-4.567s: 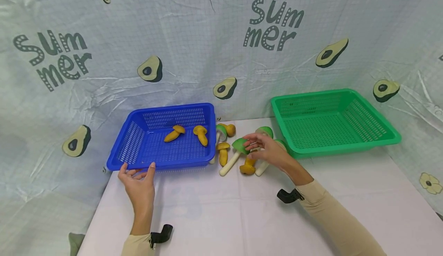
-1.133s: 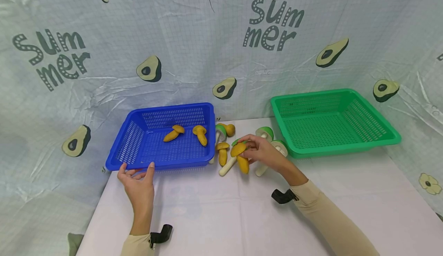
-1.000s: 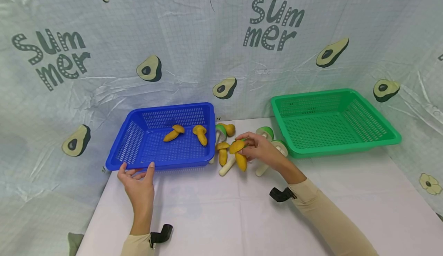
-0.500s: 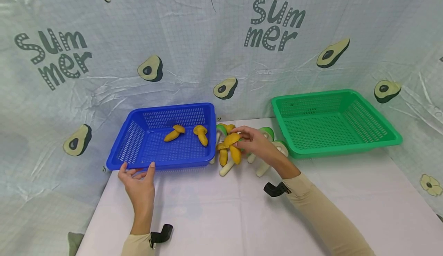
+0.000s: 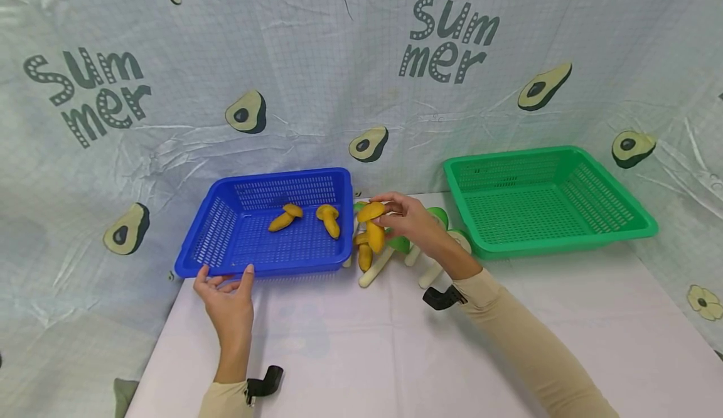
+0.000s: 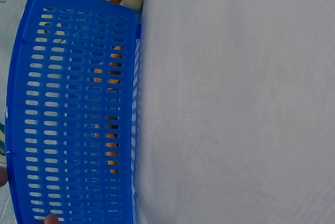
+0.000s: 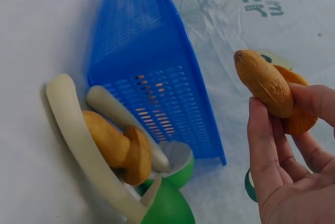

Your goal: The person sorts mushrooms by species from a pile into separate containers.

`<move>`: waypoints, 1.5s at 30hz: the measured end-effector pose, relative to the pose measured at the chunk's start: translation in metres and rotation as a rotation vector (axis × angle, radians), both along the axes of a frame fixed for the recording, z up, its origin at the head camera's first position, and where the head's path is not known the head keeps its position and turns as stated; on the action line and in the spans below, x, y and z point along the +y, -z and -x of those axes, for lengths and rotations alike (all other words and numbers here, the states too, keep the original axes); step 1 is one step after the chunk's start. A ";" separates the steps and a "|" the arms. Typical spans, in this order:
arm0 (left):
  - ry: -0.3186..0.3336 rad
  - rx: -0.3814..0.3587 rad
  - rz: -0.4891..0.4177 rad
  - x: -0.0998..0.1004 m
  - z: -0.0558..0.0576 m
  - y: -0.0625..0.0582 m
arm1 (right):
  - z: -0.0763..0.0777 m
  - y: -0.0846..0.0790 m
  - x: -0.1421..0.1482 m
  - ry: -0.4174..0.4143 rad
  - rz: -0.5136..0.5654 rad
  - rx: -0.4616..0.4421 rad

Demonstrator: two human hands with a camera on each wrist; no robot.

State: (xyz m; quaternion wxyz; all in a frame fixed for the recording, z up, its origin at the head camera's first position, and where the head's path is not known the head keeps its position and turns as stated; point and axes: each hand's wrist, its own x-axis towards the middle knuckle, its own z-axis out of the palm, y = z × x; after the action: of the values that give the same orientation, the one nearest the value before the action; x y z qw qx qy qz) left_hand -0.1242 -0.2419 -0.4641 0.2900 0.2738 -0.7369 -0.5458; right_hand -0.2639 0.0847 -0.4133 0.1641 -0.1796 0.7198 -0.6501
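Note:
My right hand point(image 5: 408, 217) pinches a yellow-orange toy mushroom point(image 5: 373, 226) between thumb and fingers, above the pile and close to the blue basket's right side. In the right wrist view this mushroom point(image 7: 264, 82) is raised off the table, stem pointing away from the palm. My left hand point(image 5: 228, 305) grips the front rim of the blue basket point(image 5: 271, 270), some fingers tucked under it; one fingertip point(image 6: 51, 219) rests against the slotted wall. Inside the basket lie two yellow mushrooms, one near the middle point(image 5: 285, 218) and one on the right point(image 5: 328, 220).
Between the baskets lie green-capped mushrooms with long white stems point(image 5: 375, 270) and another yellow mushroom point(image 5: 365, 257), partly hidden by the held one. A green basket point(image 5: 536, 242) with nothing in it stands at the right. A printed cloth point(image 5: 316, 79) hangs behind the white table point(image 5: 339, 355).
My right hand has picked up a yellow mushroom from the pile and carried it left and upward towards the blue basket. My left hand has stayed at the rim.

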 end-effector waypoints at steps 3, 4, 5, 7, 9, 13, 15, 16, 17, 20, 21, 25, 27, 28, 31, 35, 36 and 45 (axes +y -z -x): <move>-0.001 0.002 0.001 0.000 0.000 0.000 | 0.003 0.000 -0.004 0.017 0.021 -0.030; -0.001 0.000 0.001 0.000 0.000 0.000 | 0.004 0.001 -0.005 0.022 0.025 -0.039; -0.002 -0.001 0.003 0.000 0.000 0.001 | 0.005 0.001 -0.006 0.026 0.031 -0.045; -0.001 -0.009 0.007 0.000 0.000 0.001 | 0.007 0.001 -0.009 0.033 0.045 -0.053; 0.001 -0.016 0.010 0.000 0.000 0.001 | 0.009 0.000 -0.011 0.038 0.056 -0.056; 0.003 -0.022 0.013 0.000 0.000 0.001 | 0.012 -0.003 -0.016 0.033 0.086 -0.055; 0.002 -0.019 0.013 0.000 0.000 0.001 | 0.013 -0.005 -0.019 0.025 0.106 -0.054; 0.001 -0.017 0.012 0.000 0.000 0.000 | 0.013 -0.006 -0.021 0.023 0.112 -0.054; 0.000 -0.013 0.011 0.000 0.000 0.000 | 0.014 -0.008 -0.022 0.022 0.120 -0.053; -0.001 -0.009 0.010 0.000 0.001 0.000 | 0.015 -0.010 -0.028 0.016 0.140 -0.052; -0.001 -0.008 0.009 0.000 0.001 0.000 | 0.016 -0.011 -0.030 0.015 0.144 -0.051; 0.001 -0.008 0.007 0.000 0.000 -0.001 | 0.018 -0.013 -0.036 -0.003 0.163 -0.056; 0.000 -0.006 0.006 0.000 0.000 -0.001 | 0.019 -0.014 -0.039 -0.006 0.161 -0.057; 0.000 -0.006 0.006 0.000 0.000 -0.001 | 0.019 -0.015 -0.040 -0.006 0.160 -0.059; -0.001 -0.006 0.011 0.001 -0.001 0.000 | 0.021 -0.016 -0.044 0.003 0.146 -0.059; -0.002 -0.006 0.017 0.001 -0.001 0.000 | 0.023 -0.017 -0.050 0.000 0.155 -0.063; -0.002 -0.005 0.016 0.001 -0.001 0.000 | 0.024 -0.017 -0.051 0.000 0.161 -0.066; -0.004 -0.006 0.012 0.001 -0.001 0.000 | 0.030 -0.016 -0.063 -0.016 0.177 -0.085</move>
State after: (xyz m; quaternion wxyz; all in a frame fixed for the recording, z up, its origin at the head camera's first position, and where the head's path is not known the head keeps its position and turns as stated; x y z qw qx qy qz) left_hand -0.1233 -0.2409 -0.4644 0.2906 0.2751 -0.7404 -0.5401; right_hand -0.2944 0.0220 -0.3969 0.1830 -0.1715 0.6503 -0.7170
